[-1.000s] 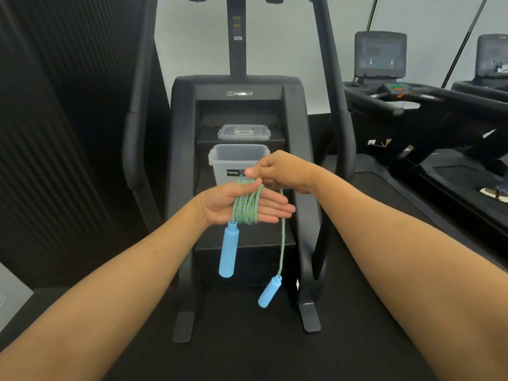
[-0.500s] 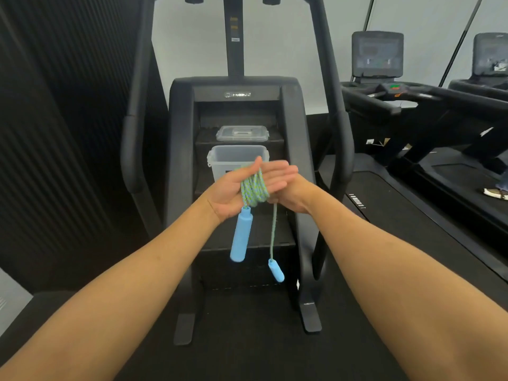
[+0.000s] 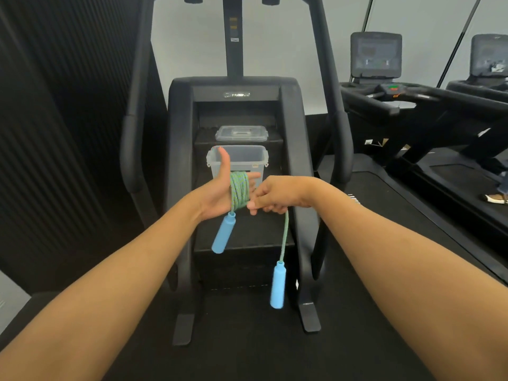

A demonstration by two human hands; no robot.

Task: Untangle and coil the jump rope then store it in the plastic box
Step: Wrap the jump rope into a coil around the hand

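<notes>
i see the left hand (image 3: 217, 196) held out flat and open, palm turned inward, thumb pointing up and fingers stretched toward the right. the green-and-blue rope (image 3: 239, 194) is wound in several turns around those fingers, so the hand carries the coil without closing on it. one blue handle (image 3: 223, 232) hangs just under the palm, tilted, its top end at the bottom of the coil.

the right hand (image 3: 277, 195) is beside the left fingertips, curled shut, pinching the free stretch of rope between thumb and fingers. from that pinch the rope drops straight down to the second blue handle (image 3: 277, 285), which dangles in the air, well apart from the first one.

behind the hands, the clear plastic box (image 3: 255, 158) stands open on a step of the black stair machine (image 3: 294, 133). its lid (image 3: 241, 133) lies on the next step up, apart from the box. the raised thumb overlaps the box's left rim in my view. treadmills (image 3: 412, 105) stand off to the right.
</notes>
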